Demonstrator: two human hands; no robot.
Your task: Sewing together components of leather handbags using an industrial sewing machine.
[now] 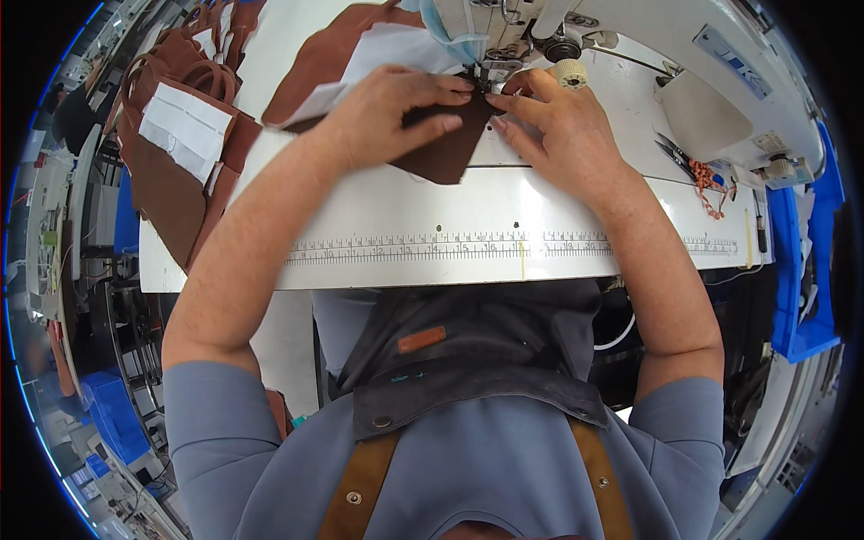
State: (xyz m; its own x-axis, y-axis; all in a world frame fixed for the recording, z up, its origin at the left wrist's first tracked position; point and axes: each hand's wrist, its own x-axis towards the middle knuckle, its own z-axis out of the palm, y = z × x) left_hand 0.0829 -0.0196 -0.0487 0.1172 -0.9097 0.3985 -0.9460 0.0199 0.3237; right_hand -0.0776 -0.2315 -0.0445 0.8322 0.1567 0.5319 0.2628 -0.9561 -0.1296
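A dark brown panel (445, 164), leather or fabric, lies on the white table under a sewing machine (621, 40). My left hand (382, 112) rests flat on it, fingers stretched toward the presser foot (481, 76) and thumb held apart. On the other side of the foot, my right hand (571, 130) has its fingers spread, with the index fingertip at the panel's edge. Beyond my left hand, a reddish-brown piece (315, 63) with a white sheet (396, 49) on it joins or overlaps the dark panel; my hand hides where they meet.
Stacked brown bag pieces with handles (166, 184) lie at the table's left. Snips (675, 155) and an orange beaded cord (709, 187) sit on the right, past my forearm. A printed ruler (432, 247) runs along the front edge. A blue bin (796, 297) hangs at the right.
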